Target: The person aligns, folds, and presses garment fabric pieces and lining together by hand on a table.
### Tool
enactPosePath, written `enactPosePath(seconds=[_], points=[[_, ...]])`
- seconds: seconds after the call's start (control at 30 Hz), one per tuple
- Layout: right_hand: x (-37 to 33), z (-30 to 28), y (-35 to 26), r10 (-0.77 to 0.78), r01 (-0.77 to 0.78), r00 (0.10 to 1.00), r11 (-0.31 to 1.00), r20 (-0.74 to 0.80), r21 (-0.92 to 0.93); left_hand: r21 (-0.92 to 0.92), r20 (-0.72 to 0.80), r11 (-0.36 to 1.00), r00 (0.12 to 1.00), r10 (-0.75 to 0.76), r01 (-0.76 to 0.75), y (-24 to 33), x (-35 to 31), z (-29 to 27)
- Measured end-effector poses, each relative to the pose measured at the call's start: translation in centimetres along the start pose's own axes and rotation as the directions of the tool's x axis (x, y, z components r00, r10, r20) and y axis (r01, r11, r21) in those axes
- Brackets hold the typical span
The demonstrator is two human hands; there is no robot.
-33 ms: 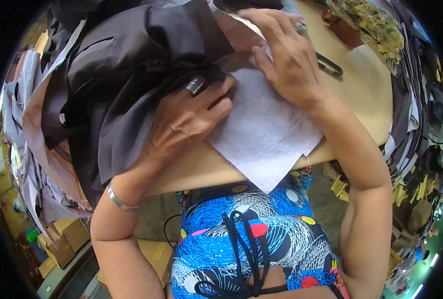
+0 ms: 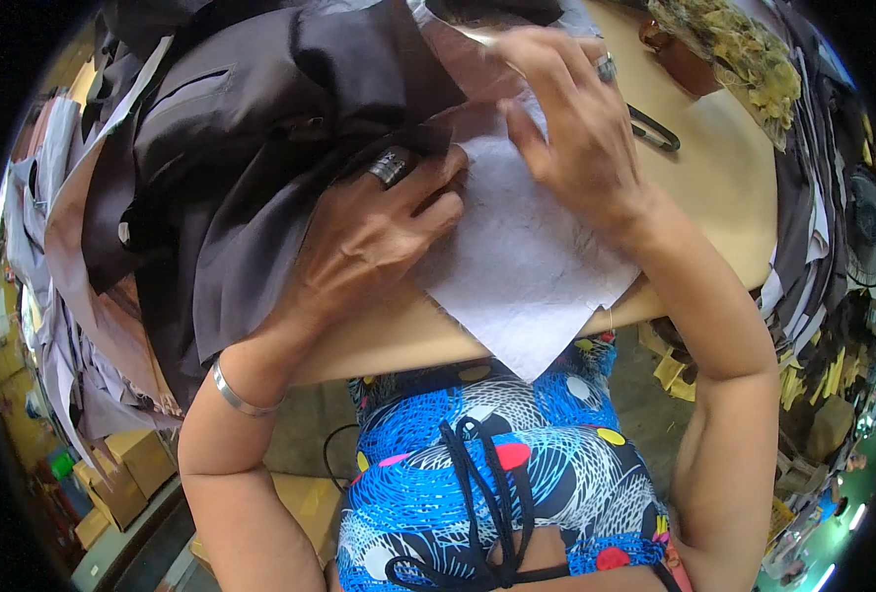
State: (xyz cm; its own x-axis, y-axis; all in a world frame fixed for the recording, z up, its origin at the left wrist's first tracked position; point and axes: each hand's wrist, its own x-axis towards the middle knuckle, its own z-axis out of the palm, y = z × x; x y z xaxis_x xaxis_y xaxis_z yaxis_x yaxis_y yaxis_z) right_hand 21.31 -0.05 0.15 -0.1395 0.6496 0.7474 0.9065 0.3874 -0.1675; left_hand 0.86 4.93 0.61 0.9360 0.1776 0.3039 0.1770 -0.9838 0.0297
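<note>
one dark garment lies on the bench, left hand curled at its edge — whether those fingers clamp, i cannot tell; right hand, fingers and thumb apart, is over pale cloth.

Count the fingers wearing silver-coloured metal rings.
2: one on the left hand, with a wide silver-coloured metal ring; one on the right hand, with another silver-coloured ring. More may be hidden.

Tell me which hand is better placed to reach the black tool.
Probably the right hand: it is nearer the black tool, while the left hand is farther off, at the dark cloth.
</note>
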Motion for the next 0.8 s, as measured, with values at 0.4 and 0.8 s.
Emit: enactPosePath(seconds=[0.4, 0.8], points=[[-3.5, -1.0, -3.4, -0.129, 0.06, 0.962, 0.961, 0.242, 0.272, -0.089, -0.03, 0.994, 0.997, -0.065, 0.062, -0.4, -0.5, 0.3], [-3.7, -1.1, -2.9, -0.002, -0.088, 0.968, 0.933, 0.251, 0.35, 0.145, -0.089, 0.968, 0.971, 0.221, -0.206, -2.3, 0.9, 1.0]])
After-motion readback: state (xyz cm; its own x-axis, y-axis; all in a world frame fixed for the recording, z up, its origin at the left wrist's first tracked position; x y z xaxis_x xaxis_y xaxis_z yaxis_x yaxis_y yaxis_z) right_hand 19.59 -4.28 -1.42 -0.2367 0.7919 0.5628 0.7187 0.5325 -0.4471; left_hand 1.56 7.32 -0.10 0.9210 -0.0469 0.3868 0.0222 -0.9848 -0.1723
